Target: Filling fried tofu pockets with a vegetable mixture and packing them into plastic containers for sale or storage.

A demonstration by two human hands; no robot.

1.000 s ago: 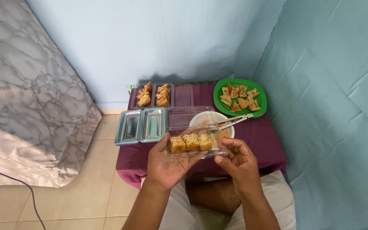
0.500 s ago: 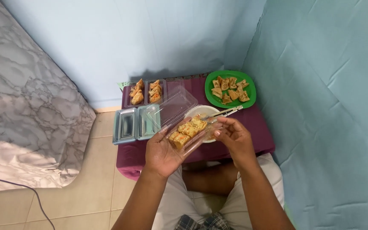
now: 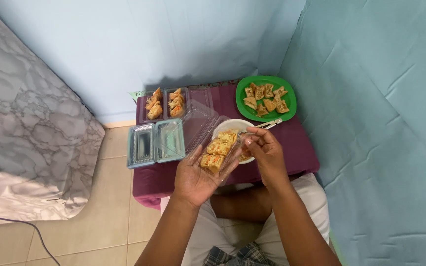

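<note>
A clear plastic clamshell box (image 3: 212, 143) sits in the person's left hand (image 3: 196, 176), its lid hinged open and leaning away toward the wall; inside it lie three yellow-orange filled pastry pieces (image 3: 219, 149) in a row. The left hand cups the box from below, palm up, fingers curled around its near edge. The right hand (image 3: 266, 151) is just right of the box, fingers bent and pinched on its far right corner, beside a pair of metal tongs (image 3: 268, 124); whether it also holds the tongs cannot be told. Directly behind the box, a white bowl (image 3: 234, 129) rests on the maroon-covered surface (image 3: 292, 148). Left of the box stands an empty clear two-compartment container (image 3: 155, 143). Behind the box, nearer the wall, another clear container (image 3: 166, 103) holds two rows of the same pastries. To the right of that and beyond the bowl, a green plate (image 3: 288, 97) carries a heap of browned pastry triangles. Both forearms reach up from the person's lap toward the box.
</note>
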